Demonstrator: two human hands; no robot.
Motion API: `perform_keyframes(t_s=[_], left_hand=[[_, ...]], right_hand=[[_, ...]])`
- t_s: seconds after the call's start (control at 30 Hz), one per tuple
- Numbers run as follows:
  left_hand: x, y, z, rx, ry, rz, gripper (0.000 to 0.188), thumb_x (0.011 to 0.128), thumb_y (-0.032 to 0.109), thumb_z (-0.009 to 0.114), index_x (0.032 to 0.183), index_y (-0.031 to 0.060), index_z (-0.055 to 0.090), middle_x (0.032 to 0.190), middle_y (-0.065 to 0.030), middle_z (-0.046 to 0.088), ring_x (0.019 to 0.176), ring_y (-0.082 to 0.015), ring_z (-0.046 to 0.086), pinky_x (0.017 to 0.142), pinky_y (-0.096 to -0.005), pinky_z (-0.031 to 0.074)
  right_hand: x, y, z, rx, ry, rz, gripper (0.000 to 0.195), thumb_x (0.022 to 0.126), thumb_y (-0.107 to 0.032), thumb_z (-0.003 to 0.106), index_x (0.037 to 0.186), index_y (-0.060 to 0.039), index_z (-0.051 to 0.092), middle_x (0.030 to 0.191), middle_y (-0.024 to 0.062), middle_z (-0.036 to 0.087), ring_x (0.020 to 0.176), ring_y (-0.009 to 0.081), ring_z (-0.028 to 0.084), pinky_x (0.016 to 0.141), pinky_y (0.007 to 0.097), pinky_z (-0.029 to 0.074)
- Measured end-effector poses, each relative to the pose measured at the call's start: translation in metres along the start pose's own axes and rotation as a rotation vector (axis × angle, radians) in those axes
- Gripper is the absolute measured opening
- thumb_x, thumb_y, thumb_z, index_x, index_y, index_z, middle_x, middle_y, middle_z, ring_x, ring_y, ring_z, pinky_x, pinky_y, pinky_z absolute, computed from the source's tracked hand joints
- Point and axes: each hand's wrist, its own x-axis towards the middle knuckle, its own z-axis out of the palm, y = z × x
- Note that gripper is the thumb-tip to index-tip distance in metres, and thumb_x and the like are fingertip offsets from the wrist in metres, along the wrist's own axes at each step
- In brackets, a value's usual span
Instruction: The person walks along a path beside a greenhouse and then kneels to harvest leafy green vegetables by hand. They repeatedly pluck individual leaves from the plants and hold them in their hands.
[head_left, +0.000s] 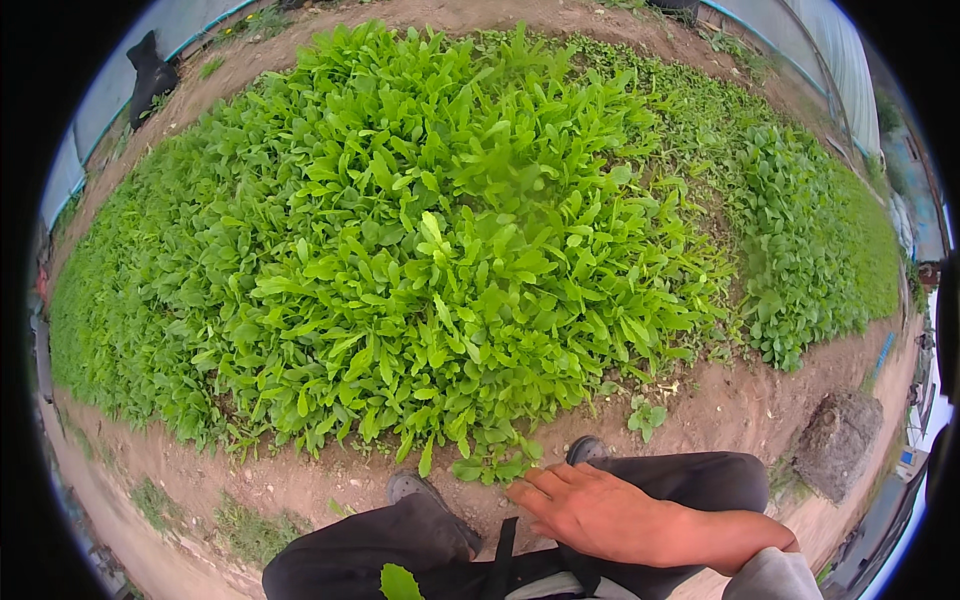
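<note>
My right hand (592, 514) hangs back-up over my right leg, fingers stretched toward the near edge of a dense bed of green leafy plants (420, 247). Its thumb stands a little apart from the fingers. I see nothing between them, though the palm side is hidden. Just beyond the fingertips grows a low leafy plant (495, 465). My left hand is out of view. At the bottom edge a single toothed green leaf (400, 583) shows in front of my lap; what holds it cannot be seen.
My shoes (416, 487) rest on bare soil (352, 469) along the bed. A rough stone block (838, 444) lies at right. Another patch of broad-leaved plants (795, 247) grows beyond it. A black dog-like shape (150, 79) is by the plastic sheeting (199, 22) at far left.
</note>
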Motion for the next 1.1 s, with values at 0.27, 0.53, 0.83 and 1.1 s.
perform_keyframes(t_s=[0.27, 0.53, 0.83, 1.1], left_hand=[[0.0, -0.004, -0.004, -0.07, -0.068, 0.057, 0.022, 0.082, 0.014, 0.069, 0.101, 0.004, 0.07, 0.087, -0.0069, 0.066, 0.065, -0.0182, 0.06, 0.061, -0.0341, 0.052], [0.001, 0.002, 0.005, 0.033, -0.025, -0.065, 0.031, 0.073, 0.005, 0.077, 0.103, 0.0061, 0.071, 0.081, -0.0039, 0.062, 0.062, -0.0171, 0.058, 0.06, -0.0315, 0.053], [0.001, -0.003, 0.004, 0.007, -0.076, 0.028, 0.026, 0.076, 0.01, 0.075, 0.101, 0.005, 0.072, 0.082, -0.0051, 0.065, 0.063, -0.0169, 0.056, 0.059, -0.0317, 0.051], [0.0, 0.0, 0.004, 0.049, -0.082, -0.068, 0.028, 0.076, 0.009, 0.075, 0.104, 0.0064, 0.074, 0.086, -0.0038, 0.063, 0.067, -0.0171, 0.058, 0.062, -0.0317, 0.052]], right_hand=[[0.001, 0.0, 0.003, 0.002, -0.016, 0.001, 0.04, 0.098, -0.019, 0.06, 0.131, 0.0026, 0.053, 0.113, 0.0187, 0.06, 0.107, 0.035, 0.063, 0.092, 0.0428, 0.051], [0.003, -0.001, -0.002, -0.086, -0.034, -0.003, 0.042, 0.09, -0.011, 0.06, 0.128, 0.0034, 0.056, 0.109, 0.0166, 0.062, 0.102, 0.0316, 0.065, 0.09, 0.0401, 0.052], [0.0, -0.003, 0.004, -0.075, 0.01, -0.008, 0.043, 0.091, -0.011, 0.058, 0.132, 0.0039, 0.055, 0.108, 0.0165, 0.062, 0.103, 0.0309, 0.065, 0.09, 0.0387, 0.052], [-0.001, -0.003, 0.003, -0.064, 0.012, -0.006, 0.041, 0.09, -0.01, 0.058, 0.129, 0.0042, 0.056, 0.107, 0.0166, 0.063, 0.1, 0.0307, 0.064, 0.089, 0.0377, 0.051]])
